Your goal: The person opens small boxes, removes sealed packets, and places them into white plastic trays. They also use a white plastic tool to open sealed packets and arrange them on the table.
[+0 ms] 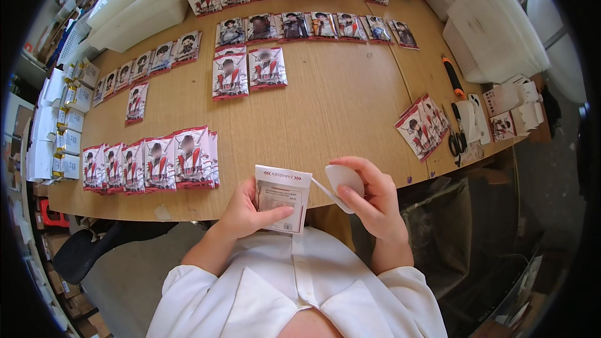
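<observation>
My left hand (pixel 238 216) grips a white and grey printed packet (pixel 282 194) by its left side, thumb across its face. The packet is held just above the table's near edge, its printing upside down to me. Beside it, the fingers of my right hand (pixel 383 209) pinch a blank white card with rounded corners (pixel 346 180). A second white piece (pixel 330 195), seen nearly edge-on, slants from below that card toward the packet's upper right corner. Whether it touches the packet I cannot tell.
Rows of red and white packets (pixel 191 156) stand on the wooden table (pixel 338 106), more at the back. Loose packets (pixel 421 126), scissors (pixel 459 137) and an orange-black cutter (pixel 452 76) lie right. White boxes (pixel 72 119) line the left edge; pale bins (pixel 494 37) stand right.
</observation>
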A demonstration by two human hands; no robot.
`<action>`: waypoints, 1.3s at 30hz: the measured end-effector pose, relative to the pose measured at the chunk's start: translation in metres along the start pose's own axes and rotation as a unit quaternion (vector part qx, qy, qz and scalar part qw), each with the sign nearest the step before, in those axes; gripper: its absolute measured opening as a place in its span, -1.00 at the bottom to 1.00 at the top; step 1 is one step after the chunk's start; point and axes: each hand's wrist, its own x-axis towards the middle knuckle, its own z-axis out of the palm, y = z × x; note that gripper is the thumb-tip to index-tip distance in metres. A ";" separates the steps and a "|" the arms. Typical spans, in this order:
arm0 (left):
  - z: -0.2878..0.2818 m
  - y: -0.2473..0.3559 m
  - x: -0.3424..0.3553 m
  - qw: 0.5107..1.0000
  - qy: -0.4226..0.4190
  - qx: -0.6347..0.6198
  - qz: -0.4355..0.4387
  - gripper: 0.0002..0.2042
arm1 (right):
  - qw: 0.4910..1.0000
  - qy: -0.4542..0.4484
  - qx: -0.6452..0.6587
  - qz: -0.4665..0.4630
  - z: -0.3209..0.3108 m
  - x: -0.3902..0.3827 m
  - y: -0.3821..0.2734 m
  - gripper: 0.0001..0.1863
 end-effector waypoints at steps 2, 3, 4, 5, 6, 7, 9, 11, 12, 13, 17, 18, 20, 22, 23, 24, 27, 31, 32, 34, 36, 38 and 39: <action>0.000 0.003 0.002 1.000 -0.022 -0.020 0.006 -0.66 | 1.000 -0.012 0.006 0.004 0.001 0.001 0.000 -0.69; 0.002 0.003 0.004 0.998 -0.027 -0.057 0.000 -0.68 | 1.000 -0.018 0.009 0.006 0.002 0.001 0.000 -0.70; 0.003 0.004 0.005 0.995 -0.032 -0.094 -0.006 -0.70 | 1.000 -0.013 0.020 0.008 0.004 0.001 0.000 -0.72; 0.005 0.005 0.006 0.993 -0.028 -0.113 -0.026 -0.72 | 0.999 -0.008 0.030 0.011 0.006 0.001 0.000 -0.73; 0.008 0.008 0.006 0.990 -0.023 -0.131 -0.045 -0.74 | 0.999 -0.002 0.040 0.013 0.007 0.001 0.001 -0.74; 0.010 0.010 0.006 0.986 -0.019 -0.150 -0.064 -0.76 | 0.999 -0.006 0.030 0.009 0.007 0.001 0.001 -0.75; 0.010 0.011 0.004 0.987 -0.021 -0.139 -0.079 -0.79 | 1.000 -0.014 0.009 0.000 0.005 0.003 0.000 -0.78; 0.010 0.011 0.003 0.991 -0.019 -0.103 -0.082 -0.81 | 0.999 -0.035 -0.005 -0.002 0.002 0.003 0.002 -0.78; 0.009 0.009 0.002 0.994 -0.016 -0.071 -0.077 -0.81 | 0.999 -0.046 -0.013 -0.003 0.001 0.003 0.002 -0.79; 0.010 0.009 0.002 0.997 -0.013 -0.039 -0.072 -0.81 | 0.999 -0.049 -0.017 -0.008 0.001 0.003 0.002 -0.79; 0.015 0.016 0.002 0.994 -0.039 0.032 -0.102 -0.78 | 0.997 -0.069 -0.029 -0.027 0.003 0.003 0.005 -0.81; 0.017 0.018 0.002 0.991 -0.047 0.031 -0.121 -0.78 | 0.996 -0.075 -0.031 -0.032 0.003 0.004 0.006 -0.82; 0.020 0.018 0.003 0.987 -0.054 0.020 -0.149 -0.78 | 0.996 -0.081 -0.021 -0.026 0.005 0.005 0.010 -0.83; 0.022 0.017 0.005 0.985 -0.052 0.000 -0.166 -0.79 | 0.996 -0.087 -0.017 -0.025 0.005 0.007 0.011 -0.84; 0.022 0.015 0.005 0.985 -0.054 -0.003 -0.165 -0.79 | 0.995 -0.091 -0.018 -0.027 0.005 0.008 0.012 -0.84; 0.023 0.014 0.006 0.985 -0.055 -0.007 -0.164 -0.79 | 0.995 -0.094 -0.018 -0.028 0.004 0.008 0.014 -0.84; 0.021 0.011 0.009 0.983 -0.066 0.004 -0.172 -0.78 | 0.995 -0.095 -0.010 -0.033 0.004 0.007 0.021 -0.83; 0.014 0.012 0.011 0.976 -0.110 -0.019 -0.185 -0.74 | 0.994 -0.106 -0.023 -0.001 0.001 0.009 0.019 -0.81; 0.014 0.008 0.010 0.978 -0.119 -0.064 -0.162 -0.73 | 0.994 -0.107 -0.017 -0.001 0.000 0.009 0.018 -0.80; 0.012 -0.002 0.008 0.972 -0.136 -0.153 -0.113 -0.70 | 0.995 -0.102 -0.008 0.003 0.000 0.009 0.018 -0.80; 0.016 0.006 0.008 0.963 -0.140 -0.166 -0.157 -0.70 | 0.996 -0.090 -0.001 0.014 0.002 0.007 0.020 -0.80; 0.015 0.008 0.007 0.961 -0.154 -0.149 -0.176 -0.70 | 0.993 -0.114 -0.022 0.006 -0.002 0.009 0.021 -0.82; 0.011 0.005 0.006 0.963 -0.166 -0.126 -0.173 -0.70 | 0.991 -0.127 -0.032 0.001 -0.005 0.010 0.021 -0.82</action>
